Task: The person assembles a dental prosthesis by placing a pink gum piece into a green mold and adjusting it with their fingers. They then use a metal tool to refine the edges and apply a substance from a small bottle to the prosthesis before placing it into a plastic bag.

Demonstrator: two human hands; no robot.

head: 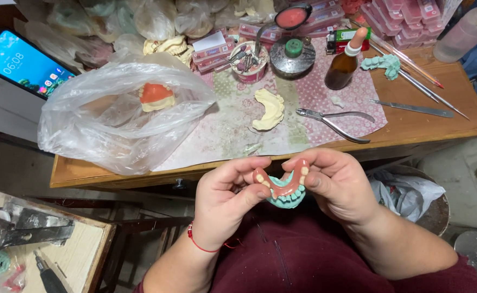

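Holding a horseshoe-shaped pink wax denture rim with a few pale teeth [282,182], seated on a mint-green plaster jaw model [287,199], close to the body above a dark red lap, just in front of the counter's near edge and clear of it. Left hand [225,203] pinching the rim's left end between thumb and curled forefinger; right hand [339,187] pinching the right end the same way, other fingers folded under the model, apparently so both ends stay steady and the arch faces up for a clear look. Pink wax smooth and glossy, teeth set only at the two ends and along part of the arch, the green model showing below as a ridged base. Beyond the hands, on the wooden counter [412,127] with its patterned paper cover: a crumpled clear plastic bag [103,119] to the left, wrapped loosely over an orange-and-cream jaw model [156,97]; a cream curved plaster cast [271,108] lying flat near the middle; steel pliers [333,122] beside it, handles to the right; a thin flat metal spatula [412,108] further right. Farther back, a brown glass bottle with a rubber dropper top [344,62], a second mint-green cast [382,64], a round pot of small tools [249,59], stacked pink plastic boxes [406,16] and, at far left, a lit phone [24,62] propped up.
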